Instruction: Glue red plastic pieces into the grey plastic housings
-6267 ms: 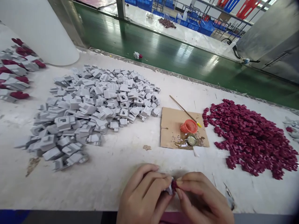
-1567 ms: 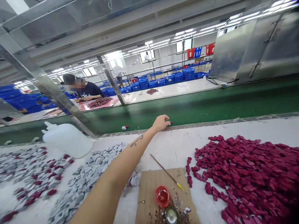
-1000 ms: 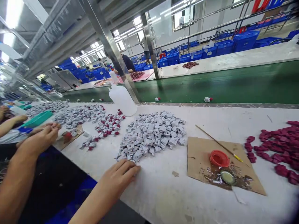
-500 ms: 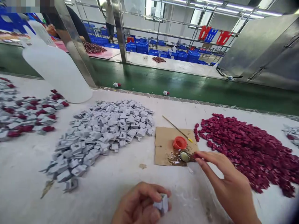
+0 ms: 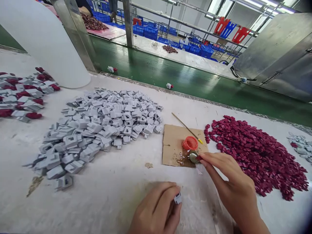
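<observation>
My left hand (image 5: 159,208), back upward, is closed around a small grey plastic piece (image 5: 177,198) above the near edge of the table. My right hand (image 5: 226,182) pinches a small dark red plastic piece (image 5: 199,158), mostly covered by the fingertips. That piece is right beside a round metal cap (image 5: 193,157); whether they touch I cannot tell. The cap rests on a wet, stained patch of a cardboard square (image 5: 170,148). Behind the cap is a red plastic cap (image 5: 190,143), and a thin stick with a yellow tip (image 5: 187,128) lies across the cardboard's far edge.
Left of the cardboard spreads a heap of grey pieces (image 5: 104,120); a dark red heap (image 5: 258,152) lies to the right. Joined grey-and-red pieces (image 5: 24,94) are at far left, beside a large white container (image 5: 53,48). A green conveyor belt (image 5: 143,71) runs behind the table.
My left hand has turned over, back upward, still holding the grey piece. My right fingertips have come closer to the metal cap with the red piece. The camera view has shifted and tilted.
</observation>
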Available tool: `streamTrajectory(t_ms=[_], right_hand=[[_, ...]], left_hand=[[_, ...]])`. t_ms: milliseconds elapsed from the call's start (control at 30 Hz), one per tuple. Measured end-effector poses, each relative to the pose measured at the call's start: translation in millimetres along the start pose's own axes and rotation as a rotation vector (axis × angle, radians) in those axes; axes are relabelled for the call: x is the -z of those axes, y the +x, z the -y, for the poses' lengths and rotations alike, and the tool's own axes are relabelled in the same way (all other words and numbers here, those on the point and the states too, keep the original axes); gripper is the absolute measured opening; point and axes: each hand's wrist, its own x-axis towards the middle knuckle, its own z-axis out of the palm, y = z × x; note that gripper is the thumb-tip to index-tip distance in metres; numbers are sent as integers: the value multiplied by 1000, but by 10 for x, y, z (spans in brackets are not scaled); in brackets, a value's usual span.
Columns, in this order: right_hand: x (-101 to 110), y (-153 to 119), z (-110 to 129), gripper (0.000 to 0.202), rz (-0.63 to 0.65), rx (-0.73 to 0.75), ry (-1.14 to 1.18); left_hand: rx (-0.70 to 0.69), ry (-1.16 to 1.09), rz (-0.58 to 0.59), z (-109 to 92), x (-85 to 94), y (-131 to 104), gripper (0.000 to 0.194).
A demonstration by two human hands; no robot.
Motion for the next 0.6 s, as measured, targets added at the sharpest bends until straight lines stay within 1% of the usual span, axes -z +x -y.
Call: streamTrajectory(t_ms=[100,200,300,367,467,600], right_hand=[[45,-149,153,28,-20,-57,128],[39,-339,321,35,25,-64,291],[-27,-456,429,39,72,-54,387],[-77,-463,462,37,62,-66,417],[-112,-401,475,31,54,-75,420],[-108,-316,472,25,135,-42,407]], left_hand=[[-22,32,5,-22,-8,12,29],[-13,24,2,-55,19,48,32],[22,9,-6,-87,32,62,31],[44,-4,0,-96,33,60,30],[35,-22,25,-91,39,58,32],[32,-45,44,-85,64,61,32]])
